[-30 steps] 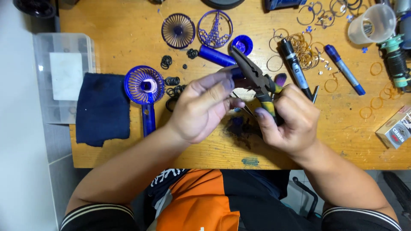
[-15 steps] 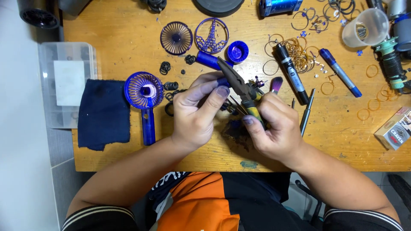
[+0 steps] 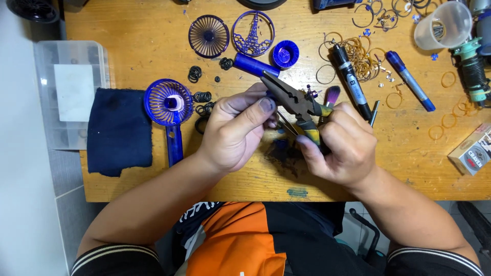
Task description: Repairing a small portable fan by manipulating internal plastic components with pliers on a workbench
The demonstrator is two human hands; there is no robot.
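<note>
Item: work in hand, mid-counter. Your right hand (image 3: pixel 343 145) is closed around the handles of the pliers (image 3: pixel 292 100), whose nose points up and left toward your left hand (image 3: pixel 236 130). That hand is curled, fingers pinched at the plier tips on something small; what it is cannot be told, since the fingers hide it. Both hands hover just above the wooden counter (image 3: pixel 153 51), likely so the tips meet the piece squarely.

Item: nearby stock. A blue hand fan (image 3: pixel 169 105) lies just left of your left hand, beside a dark cloth (image 3: pixel 118 130). Two blue fan grilles (image 3: pixel 208 36) sit above. Black and blue markers (image 3: pixel 350 79) and loose wire rings (image 3: pixel 358 51) lie to the right.
</note>
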